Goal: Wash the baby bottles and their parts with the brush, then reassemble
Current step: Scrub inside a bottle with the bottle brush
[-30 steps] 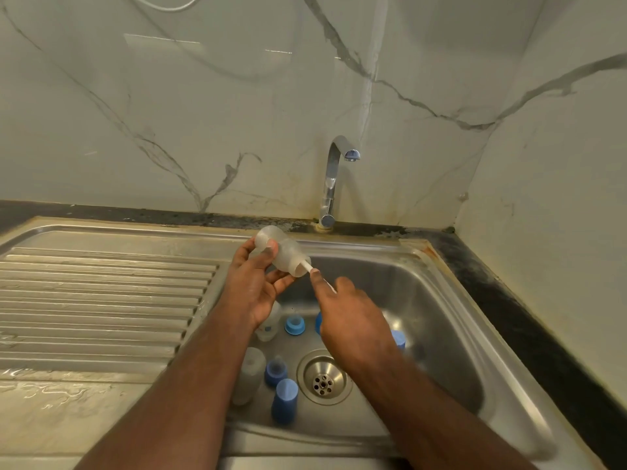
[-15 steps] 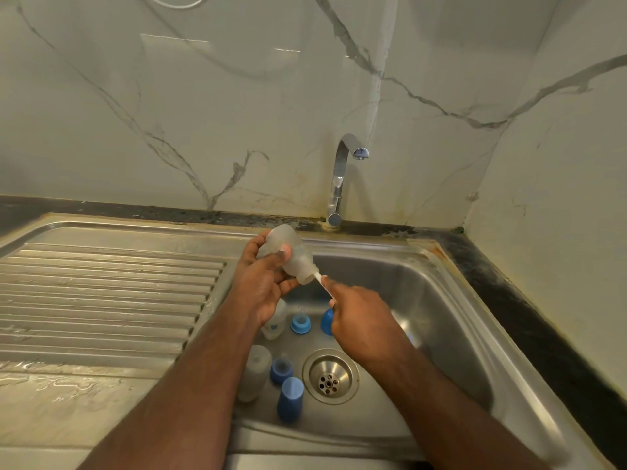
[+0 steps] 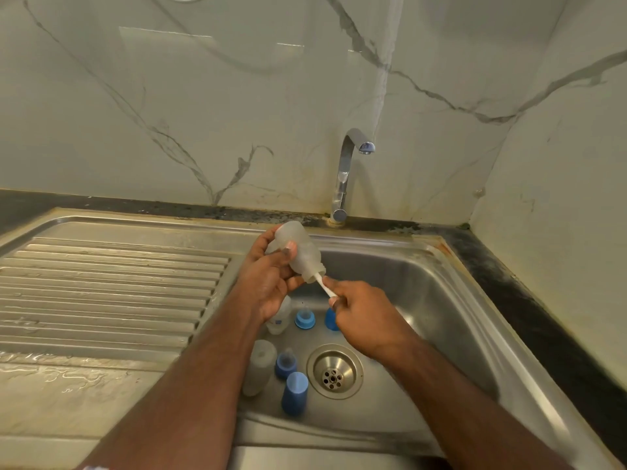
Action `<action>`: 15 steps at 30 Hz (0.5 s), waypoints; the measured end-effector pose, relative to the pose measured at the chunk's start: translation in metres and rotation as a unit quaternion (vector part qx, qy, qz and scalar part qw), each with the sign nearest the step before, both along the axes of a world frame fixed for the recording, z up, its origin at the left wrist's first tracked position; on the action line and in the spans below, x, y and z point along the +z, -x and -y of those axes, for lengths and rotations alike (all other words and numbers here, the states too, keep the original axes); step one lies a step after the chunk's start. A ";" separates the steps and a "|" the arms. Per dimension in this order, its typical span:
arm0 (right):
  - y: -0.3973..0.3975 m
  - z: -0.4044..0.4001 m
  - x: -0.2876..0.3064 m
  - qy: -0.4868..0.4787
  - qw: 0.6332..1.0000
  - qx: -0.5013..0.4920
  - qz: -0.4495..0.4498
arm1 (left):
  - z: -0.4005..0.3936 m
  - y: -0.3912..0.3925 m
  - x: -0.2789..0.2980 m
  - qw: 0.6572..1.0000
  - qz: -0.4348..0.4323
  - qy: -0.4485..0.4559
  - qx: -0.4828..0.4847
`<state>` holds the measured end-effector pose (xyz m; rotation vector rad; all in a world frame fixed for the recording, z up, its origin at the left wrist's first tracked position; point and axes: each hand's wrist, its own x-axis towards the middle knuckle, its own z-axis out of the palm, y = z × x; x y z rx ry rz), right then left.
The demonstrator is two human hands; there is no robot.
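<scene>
My left hand [image 3: 269, 278] grips a cloudy clear baby bottle [image 3: 302, 251], tilted with its mouth down to the right, above the steel sink basin [image 3: 441, 300]. My right hand [image 3: 364, 313] holds the white brush handle [image 3: 324, 286]; its head is inside the bottle and hidden. On the basin floor lie another clear bottle [image 3: 259, 366], a bottle with a blue mark [image 3: 280, 320], a blue collar with teat [image 3: 304, 318], a second blue collar with teat [image 3: 285, 364], a blue cap [image 3: 294, 393] and a blue part [image 3: 330, 320] half hidden by my right hand.
The chrome tap [image 3: 346, 174] stands at the back of the sink, with no water running. A ribbed steel drainboard [image 3: 108, 290] lies left of the basin. The round drain strainer [image 3: 334, 371] sits mid-basin. Marble walls close the back and right.
My right hand has drawn back slightly from the bottle's mouth, showing more of the white handle. The left hand keeps the bottle in much the same place.
</scene>
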<state>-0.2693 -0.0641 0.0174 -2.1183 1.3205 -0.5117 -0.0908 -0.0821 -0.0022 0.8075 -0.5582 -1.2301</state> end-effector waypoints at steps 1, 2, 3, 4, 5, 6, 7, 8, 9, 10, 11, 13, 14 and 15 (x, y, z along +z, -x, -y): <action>0.003 0.001 0.002 -0.065 0.996 0.006 0.056 | 0.000 0.000 -0.001 1.000 -0.001 0.000 -0.002; 0.008 0.003 0.005 -0.137 0.983 0.007 0.125 | 0.000 -0.001 -0.001 1.000 -0.006 0.000 -0.002; 0.013 0.003 0.008 -0.201 0.961 0.003 0.189 | 0.000 -0.002 -0.001 1.000 -0.016 0.000 -0.001; 0.017 0.003 0.010 -0.237 0.943 -0.002 0.236 | 0.000 -0.003 -0.001 1.000 -0.027 0.001 0.001; 0.018 0.003 0.010 -0.244 0.934 -0.010 0.259 | 0.000 -0.005 -0.001 0.999 -0.035 0.001 0.003; 0.018 0.003 0.009 -0.223 0.940 -0.024 0.258 | 0.000 -0.006 0.000 0.999 -0.037 0.003 0.002; 0.015 0.002 0.006 -0.170 0.960 -0.039 0.221 | -0.001 -0.006 0.000 0.999 -0.033 0.003 0.002; 0.012 0.002 0.003 -0.093 0.983 -0.048 0.153 | -0.002 -0.006 0.000 1.000 -0.027 0.002 0.001; 0.008 0.001 -0.001 -0.017 0.996 -0.044 0.074 | -0.002 -0.004 0.000 1.000 -0.020 0.001 -0.001; 0.005 0.001 -0.004 0.039 0.999 -0.036 0.005 | -0.002 -0.003 0.000 1.000 -0.012 0.000 -0.003; 0.002 0.000 -0.005 0.058 0.998 -0.028 -0.026 | -0.002 -0.002 0.001 1.000 -0.006 0.000 -0.006; 0.001 0.000 -0.001 -0.002 1.000 -0.002 0.014 | -0.002 -0.002 0.001 1.000 -0.007 0.001 -0.012; 0.004 0.001 0.002 -0.078 0.993 0.006 0.084 | -0.002 -0.003 0.001 1.000 -0.013 0.002 -0.014; 0.009 0.002 0.006 -0.163 0.974 0.011 0.156 | -0.002 -0.005 0.001 1.000 -0.020 0.004 -0.012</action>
